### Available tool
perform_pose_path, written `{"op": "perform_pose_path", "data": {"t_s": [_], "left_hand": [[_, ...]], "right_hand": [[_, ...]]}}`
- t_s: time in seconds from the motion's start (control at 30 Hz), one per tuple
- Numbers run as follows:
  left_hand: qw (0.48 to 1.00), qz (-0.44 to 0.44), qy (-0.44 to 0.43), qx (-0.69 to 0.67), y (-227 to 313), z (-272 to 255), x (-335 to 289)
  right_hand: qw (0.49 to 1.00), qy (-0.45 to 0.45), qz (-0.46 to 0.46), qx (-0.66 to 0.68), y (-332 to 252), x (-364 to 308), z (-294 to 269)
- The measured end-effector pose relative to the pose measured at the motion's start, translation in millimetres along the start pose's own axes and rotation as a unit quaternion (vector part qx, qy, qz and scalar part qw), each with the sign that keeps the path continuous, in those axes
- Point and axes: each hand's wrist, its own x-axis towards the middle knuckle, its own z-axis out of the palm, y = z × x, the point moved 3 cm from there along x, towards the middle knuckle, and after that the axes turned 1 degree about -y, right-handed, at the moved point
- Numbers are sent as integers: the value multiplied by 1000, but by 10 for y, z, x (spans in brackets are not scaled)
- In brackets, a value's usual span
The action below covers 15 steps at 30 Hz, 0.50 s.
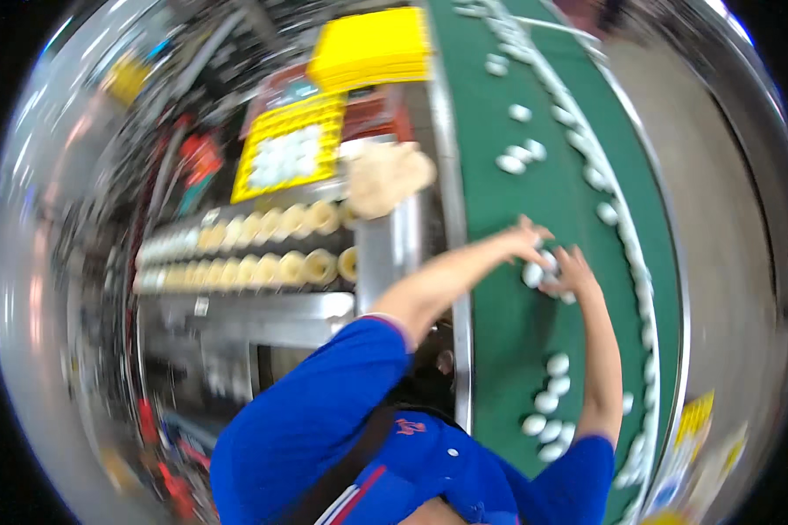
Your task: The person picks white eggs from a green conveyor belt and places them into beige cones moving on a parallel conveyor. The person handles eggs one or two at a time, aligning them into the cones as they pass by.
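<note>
White eggs (532, 276) sit bunched between my two hands on a green belt (512, 341). My left hand (525, 242) reaches in from the left, its fingers bent round the far side of the bunch. From the right, my right hand (574, 273) curls its fingers over the same eggs. Motion blur and the fingers hide part of the bunch, so how many eggs each hand grips is unclear. Nearer to me, below the hands, lies a loose group of eggs (546, 402). Farther up the belt are more eggs (521, 156).
A long line of eggs (606, 213) runs along a pale divider at the belt's right. To the left, two rows of cream-coloured cups (293, 267) lead off beside a yellow tray of eggs (334, 131). Stacked yellow trays (372, 48) and a beige cloth (385, 179) are beside the belt's metal edge.
</note>
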Motion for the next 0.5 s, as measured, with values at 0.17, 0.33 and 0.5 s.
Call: {"op": "perform_pose_path", "data": {"t_s": [0.17, 0.33, 0.5], "left_hand": [[978, 123, 104, 134, 66, 656, 119], [981, 49, 159, 96, -15, 1035, 113], [977, -36, 196, 71, 80, 1012, 219]], "right_hand": [[995, 84, -36, 43, 54, -594, 120], [965, 211, -12, 155, -16, -1183, 514], [951, 220, 88, 199, 36, -1564, 797]]}}
